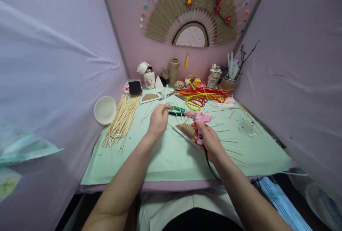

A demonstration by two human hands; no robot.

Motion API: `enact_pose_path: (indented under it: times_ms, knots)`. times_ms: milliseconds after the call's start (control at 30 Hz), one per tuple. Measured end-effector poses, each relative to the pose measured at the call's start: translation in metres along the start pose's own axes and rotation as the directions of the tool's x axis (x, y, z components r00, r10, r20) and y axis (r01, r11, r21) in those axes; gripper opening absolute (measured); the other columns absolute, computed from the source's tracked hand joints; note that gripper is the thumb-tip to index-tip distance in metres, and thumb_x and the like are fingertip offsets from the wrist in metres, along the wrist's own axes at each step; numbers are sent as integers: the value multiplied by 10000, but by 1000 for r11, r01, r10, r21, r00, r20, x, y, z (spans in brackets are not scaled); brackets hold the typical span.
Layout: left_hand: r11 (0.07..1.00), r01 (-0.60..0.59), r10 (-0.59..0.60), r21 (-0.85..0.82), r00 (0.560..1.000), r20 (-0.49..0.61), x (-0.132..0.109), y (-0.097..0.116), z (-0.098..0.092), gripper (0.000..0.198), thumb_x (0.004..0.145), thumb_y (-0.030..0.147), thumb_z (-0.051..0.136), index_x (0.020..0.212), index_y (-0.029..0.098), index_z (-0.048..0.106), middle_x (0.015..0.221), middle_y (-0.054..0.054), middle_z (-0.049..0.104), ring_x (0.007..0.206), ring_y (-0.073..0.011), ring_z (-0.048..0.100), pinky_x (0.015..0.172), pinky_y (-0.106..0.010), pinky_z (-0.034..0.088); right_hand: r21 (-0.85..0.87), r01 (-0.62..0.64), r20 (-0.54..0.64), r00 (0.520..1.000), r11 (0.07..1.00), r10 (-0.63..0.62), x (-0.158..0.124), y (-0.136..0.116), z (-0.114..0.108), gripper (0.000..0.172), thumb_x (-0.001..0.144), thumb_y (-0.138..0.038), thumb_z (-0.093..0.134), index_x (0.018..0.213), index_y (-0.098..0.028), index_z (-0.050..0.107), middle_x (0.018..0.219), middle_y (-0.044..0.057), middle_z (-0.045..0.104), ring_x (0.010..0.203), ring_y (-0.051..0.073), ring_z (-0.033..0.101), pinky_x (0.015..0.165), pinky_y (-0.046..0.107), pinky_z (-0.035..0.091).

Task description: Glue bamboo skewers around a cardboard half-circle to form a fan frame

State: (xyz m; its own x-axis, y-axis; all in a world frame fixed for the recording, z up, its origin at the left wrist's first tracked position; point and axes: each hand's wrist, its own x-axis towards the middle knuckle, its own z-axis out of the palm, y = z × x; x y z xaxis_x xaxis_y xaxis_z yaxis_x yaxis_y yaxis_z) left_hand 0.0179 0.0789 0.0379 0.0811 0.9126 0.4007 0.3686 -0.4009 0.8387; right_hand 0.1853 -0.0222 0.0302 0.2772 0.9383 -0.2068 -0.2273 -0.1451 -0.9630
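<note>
My right hand (210, 140) is wrapped round the handle of a pink hot glue gun (203, 117), its nozzle pointing left and its black cord (210, 165) hanging down. Under the gun lies a brown cardboard half-disc (186, 130) with a pale edge; thin sticks fan out from it, and my right hand covers part of it. My left hand (159, 117) is pinched closed at the left of the gun. A thin wooden stick (166, 94) rises from its fingers. Close to the left fingertips lie green-handled pliers (177, 109).
A pile of wooden sticks (123, 117) and a white bowl (105, 110) are on the left. Red and yellow pipe cleaners (211, 94), scissors (193, 105) and a twine spool (174, 72) stand or lie at the back. A decorated fan (160, 21) hangs above. Fabric walls (288, 63) enclose the table.
</note>
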Motion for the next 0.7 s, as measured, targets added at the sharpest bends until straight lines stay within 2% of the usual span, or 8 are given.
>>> enact_pose_path:
  times_ms: [67,133,233,333,433,567,633,700]
  knots:
    - [976,-170,162,138,984,68,-20,6,7,91,876,218,592,909,189,671,898,-47,633,779,-175,592,746,-300,469,63,-19,0,1000,998,19,-1,-2,0,516,733,-676,685,869,-180,640,473,-57,490,474,128,487,498,258,387]
    - [935,-257,230,243,964,136,-35,9,18,138,852,258,673,967,182,665,963,-70,630,837,-194,611,773,-311,481,108,-30,14,1000,994,28,-2,-4,0,507,728,-665,696,855,-177,646,467,-57,479,473,129,489,493,259,395]
    - [882,-316,249,350,942,223,-45,6,33,57,877,235,644,913,197,668,933,-69,625,852,-203,620,768,-310,484,161,-20,36,999,987,14,-4,-6,0,469,731,-641,703,824,-186,635,464,-57,477,462,128,483,472,259,381]
    - [867,-338,250,367,931,268,-40,5,34,169,912,187,560,775,221,655,831,-46,614,799,-186,610,736,-294,471,189,-3,30,1000,982,-2,-4,-5,-4,444,744,-631,694,831,-202,618,472,-60,484,460,136,488,453,259,355]
    - [885,-295,263,360,955,137,-21,17,15,172,895,210,587,735,225,646,793,-37,620,776,-190,593,733,-309,456,171,12,-17,1000,985,-9,-2,-3,-11,448,771,-649,657,813,-207,596,481,-56,494,479,141,510,467,256,357]
    - [899,-271,304,344,952,-45,23,57,-8,204,823,270,697,648,219,606,686,-13,566,697,-189,517,705,-326,415,147,15,-16,1000,989,-13,-4,3,-17,454,810,-649,611,824,-196,590,476,-53,506,465,131,484,495,255,371]
    - [903,-306,338,300,939,-58,49,84,2,234,804,299,723,630,213,592,674,-6,536,695,-182,490,727,-323,414,146,5,14,1000,989,-7,-8,8,-16,447,818,-638,604,836,-192,592,468,-55,506,452,128,470,511,260,390]
    - [901,-360,372,242,928,-6,72,109,32,232,800,304,729,638,199,602,700,-11,532,746,-187,509,771,-326,419,149,-13,28,1000,989,9,-11,12,-15,437,817,-632,605,829,-195,588,462,-58,504,442,127,461,520,265,406]
